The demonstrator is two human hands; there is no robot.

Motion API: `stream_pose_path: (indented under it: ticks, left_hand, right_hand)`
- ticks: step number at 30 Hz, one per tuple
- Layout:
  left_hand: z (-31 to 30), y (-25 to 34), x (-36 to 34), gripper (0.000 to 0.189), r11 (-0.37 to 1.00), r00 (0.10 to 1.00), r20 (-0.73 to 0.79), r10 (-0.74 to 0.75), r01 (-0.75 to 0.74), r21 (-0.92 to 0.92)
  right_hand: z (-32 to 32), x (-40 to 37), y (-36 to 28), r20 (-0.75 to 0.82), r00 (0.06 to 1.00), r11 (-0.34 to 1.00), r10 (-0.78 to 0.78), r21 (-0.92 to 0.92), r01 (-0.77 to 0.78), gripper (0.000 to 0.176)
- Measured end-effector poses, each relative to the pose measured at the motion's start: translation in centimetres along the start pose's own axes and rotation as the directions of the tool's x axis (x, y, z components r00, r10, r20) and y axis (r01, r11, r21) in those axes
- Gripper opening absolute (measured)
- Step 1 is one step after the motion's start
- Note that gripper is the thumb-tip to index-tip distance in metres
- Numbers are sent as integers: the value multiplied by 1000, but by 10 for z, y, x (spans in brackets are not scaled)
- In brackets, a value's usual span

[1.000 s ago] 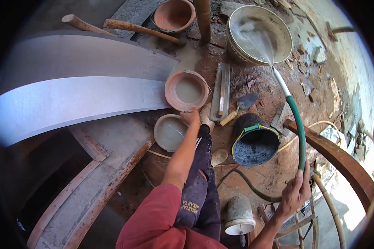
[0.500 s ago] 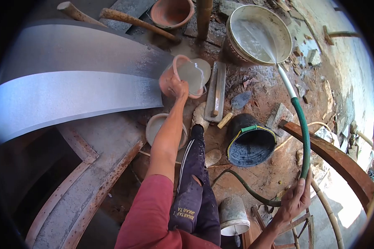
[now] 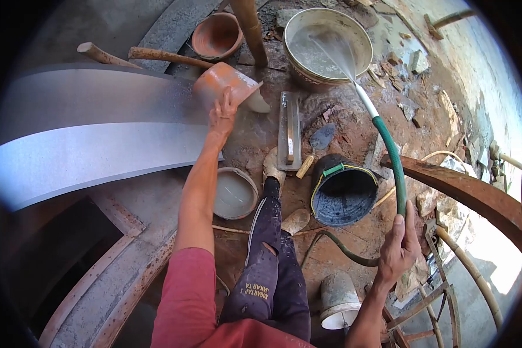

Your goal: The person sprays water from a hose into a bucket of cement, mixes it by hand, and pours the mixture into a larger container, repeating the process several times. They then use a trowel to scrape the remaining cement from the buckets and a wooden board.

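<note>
My left hand (image 3: 222, 113) grips an orange bucket (image 3: 221, 81), which lies tipped on its side with its mouth to the right. Greyish water (image 3: 260, 104) pours over its rim to the ground. A green hose (image 3: 394, 153) with a white pipe end (image 3: 365, 101) is in my right hand (image 3: 398, 252), fingers closed around it. Water sprays from the pipe into a large pale bucket (image 3: 290, 43) at the top, which holds cloudy water. Just right of the orange bucket, a plastering float (image 3: 290, 130) with a wooden handle lies on the ground beside a trowel (image 3: 322, 138).
A black bucket (image 3: 345, 200) leans open near my feet. Another bucket of grey water (image 3: 236, 194) stands at left. Metal sheeting (image 3: 110, 151) fills the left side. A brown beam (image 3: 458, 194) and wooden ladder (image 3: 423, 307) lie right. Rubble (image 3: 417, 61) lines the wall.
My left hand has swung the orange bucket up and left and tipped it further, spilling the grey water. The hose still sprays into the large bucket.
</note>
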State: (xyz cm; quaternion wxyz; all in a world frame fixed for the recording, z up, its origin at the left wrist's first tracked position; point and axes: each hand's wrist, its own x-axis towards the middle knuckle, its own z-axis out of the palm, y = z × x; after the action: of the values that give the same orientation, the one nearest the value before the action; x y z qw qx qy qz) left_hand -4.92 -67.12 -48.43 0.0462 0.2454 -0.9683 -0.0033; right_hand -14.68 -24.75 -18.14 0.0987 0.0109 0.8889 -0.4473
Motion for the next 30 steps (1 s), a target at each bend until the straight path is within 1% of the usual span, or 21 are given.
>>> stream_pose_path:
  ticks: [2, 3, 5, 6, 7, 8, 9, 10, 11, 12, 15, 16, 18, 19, 21, 22, 24, 26, 27, 28, 30]
  left_hand:
    - [-2, -5, 5, 32, 962, 969, 111, 219, -233, 142]
    - [-8, -2, 8, 32, 960, 968, 107, 227, -241, 145]
    - [-19, 4, 14, 32, 984, 976, 183, 114, -137, 117]
    - [-20, 8, 13, 32, 982, 976, 179, 121, -143, 120]
    - [-20, 13, 10, 34, 999, 999, -2, -50, 50, -8]
    - [-20, 17, 9, 37, 962, 957, -156, -244, 217, -168]
    - [-19, 16, 9, 37, 963, 957, -163, -242, 215, -165]
    - [-17, 14, 9, 41, 861, 890, -112, -441, 384, -334]
    - [-14, 14, 9, 46, 700, 790, -26, -612, 526, -483]
    - [-5, 12, 7, 46, 702, 791, -32, -612, 523, -484]
    - [19, 15, 1, 52, 274, 607, 200, -769, 596, -755]
    - [19, 21, 4, 52, 270, 607, 200, -769, 593, -759]
    - [18, 39, 7, 55, -24, 500, 382, -777, 583, -812]
    - [12, 47, 9, 55, -26, 499, 380, -779, 580, -814]
    - [6, 55, 8, 58, -116, 608, 396, -688, 447, -887]
    - [9, 55, 7, 58, -116, 609, 395, -688, 445, -888]
    - [16, 57, 6, 53, -102, 649, 365, -667, 405, -908]
    - [18, 58, -1, 48, -169, 642, 414, -645, 409, -897]
    - [25, 58, -3, 47, -228, 615, 444, -652, 400, -888]
    - [32, 59, -5, 45, -288, 588, 480, -651, 394, -873]
    - [28, 56, -7, 47, -276, 595, 507, -624, 440, -855]
  right_hand:
    - [-1, -1, -3, 18, 1000, 1000, 2, -25, -2, 37]
    - [-3, -3, -3, 10, 1000, 1000, 4, -19, -4, 37]
    - [-5, -7, 0, 45, 999, 1000, -3, 17, 2, 37]
    - [-7, -10, -3, 37, 999, 1000, -20, 14, 20, 37]
    - [-10, -13, -2, 32, 999, 1000, -21, 21, 21, 37]
    - [-15, -18, -2, 53, 999, 1000, 0, 28, -2, 37]
    - [-20, -23, -1, 76, 997, 999, 21, 35, -23, 37]
    - [-24, -27, -3, 97, 995, 1000, 0, 12, -1, 38]
    - [-28, -32, -4, 95, 995, 1000, -2, 16, 1, 38]
    - [-32, -36, -5, 129, 992, 1000, -14, -9, 15, 38]
    - [-36, -48, -9, 171, 985, 1000, -16, -19, 20, 36]
    - [-36, -52, -10, 202, 978, 998, -50, -14, 54, 36]
    - [-36, -56, -15, 260, 960, 994, -101, -18, 109, 36]
    - [-35, -56, -18, 260, 960, 993, -106, -18, 114, 36]
    - [-34, -57, -24, 370, 927, 993, -58, -77, 92, 36]
    - [-30, -57, -23, 363, 925, 990, -115, -35, 137, 35]
    - [-24, -56, -25, 381, 916, 990, -123, -15, 139, 35]
    - [-14, -56, -19, 351, 917, 982, -188, 74, 173, 34]
    - [-14, -53, -23, 310, 932, 982, -189, 50, 183, 34]
    - [-15, -51, -28, 371, 912, 984, -177, 44, 173, 34]
    - [-21, -46, -31, 479, 871, 992, -112, -1, 127, 34]
